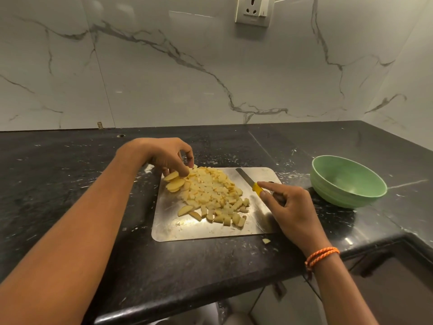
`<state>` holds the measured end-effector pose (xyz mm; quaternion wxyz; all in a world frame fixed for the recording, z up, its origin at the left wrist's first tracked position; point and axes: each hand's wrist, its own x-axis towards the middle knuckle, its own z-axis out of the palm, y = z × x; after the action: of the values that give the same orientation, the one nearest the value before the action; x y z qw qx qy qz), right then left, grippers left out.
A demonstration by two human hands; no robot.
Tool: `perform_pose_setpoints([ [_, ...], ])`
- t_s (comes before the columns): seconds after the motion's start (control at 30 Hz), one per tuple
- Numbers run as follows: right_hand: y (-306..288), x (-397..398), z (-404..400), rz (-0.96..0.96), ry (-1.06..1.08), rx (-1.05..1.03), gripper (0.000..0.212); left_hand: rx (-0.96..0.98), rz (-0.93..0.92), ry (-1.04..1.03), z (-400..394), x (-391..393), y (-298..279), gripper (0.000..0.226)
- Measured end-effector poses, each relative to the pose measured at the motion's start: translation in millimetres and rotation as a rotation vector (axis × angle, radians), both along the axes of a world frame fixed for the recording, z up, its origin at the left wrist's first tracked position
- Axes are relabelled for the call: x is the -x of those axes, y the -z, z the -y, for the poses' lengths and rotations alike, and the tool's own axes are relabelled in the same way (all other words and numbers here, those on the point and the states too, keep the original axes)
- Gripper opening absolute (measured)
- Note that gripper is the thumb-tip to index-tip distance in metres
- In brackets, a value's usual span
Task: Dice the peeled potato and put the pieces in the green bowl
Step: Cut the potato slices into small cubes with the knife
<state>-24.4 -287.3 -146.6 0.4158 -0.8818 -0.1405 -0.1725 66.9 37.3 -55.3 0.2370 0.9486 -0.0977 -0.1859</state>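
A pile of diced potato pieces (212,193) lies on a steel cutting board (168,227) on the black counter. At the board's far left corner, a few uncut potato slices (174,182) overlap. My left hand (168,156) hovers over them and pinches the top slice between thumb and fingers. My right hand (290,205) grips the yellow handle of a knife (246,178) at the board's right side, index finger stretched along the handle, blade lying toward the far edge. The green bowl (346,181) stands to the right of the board and looks empty.
The black stone counter (70,174) ends in a front edge close to me and drops off at the lower right. A marble wall with a socket (253,10) rises behind. One stray potato bit (266,241) lies off the board's near right corner.
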Motion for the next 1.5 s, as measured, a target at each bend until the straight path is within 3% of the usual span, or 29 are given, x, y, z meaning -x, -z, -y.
perform_pose_setpoints([
  [0.13, -0.1, 0.5, -0.5, -0.005, 0.0, -0.005, 0.033, 0.096, 0.11, -0.001, 0.1, 0.7, -1.6, 0.022],
  [0.3, -1.5, 1.8, -1.1, -0.015, 0.015, -0.011, 0.033, 0.354, 0.263, 0.012, 21.2, 5.8, -2.6, 0.02],
  [0.47, -2.4, 1.7, -1.3, -0.002, 0.019, -0.013, 0.032, 0.493, 0.311, 0.037, 62.3, 9.8, 7.3, 0.028],
  [0.63, -1.0, -0.4, -1.1, 0.015, 0.044, -0.038, 0.031, 0.614, 0.335, 0.008, 99.5, 10.8, 21.2, 0.056],
  [0.87, -4.4, 1.6, -0.3, 0.094, 0.177, -0.015, 0.03, 0.515, 0.37, -0.018, 146.8, 0.7, 39.0, 0.057],
  [1.0, -6.3, 2.7, -2.3, 0.087, 0.205, 0.03, 0.03, 0.252, 0.504, 0.001, 142.5, -11.9, 48.8, 0.051],
  [1.33, -8.2, 6.7, -6.0, 0.045, 0.204, 0.226, 0.045, 0.103, 0.239, 0.223, 108.1, -13.5, 35.7, 0.053],
  [1.5, -15.0, 13.7, -10.7, 0.038, 0.227, 0.254, 0.038, 0.086, 0.292, 0.197, 102.0, -12.7, 39.2, 0.045],
])
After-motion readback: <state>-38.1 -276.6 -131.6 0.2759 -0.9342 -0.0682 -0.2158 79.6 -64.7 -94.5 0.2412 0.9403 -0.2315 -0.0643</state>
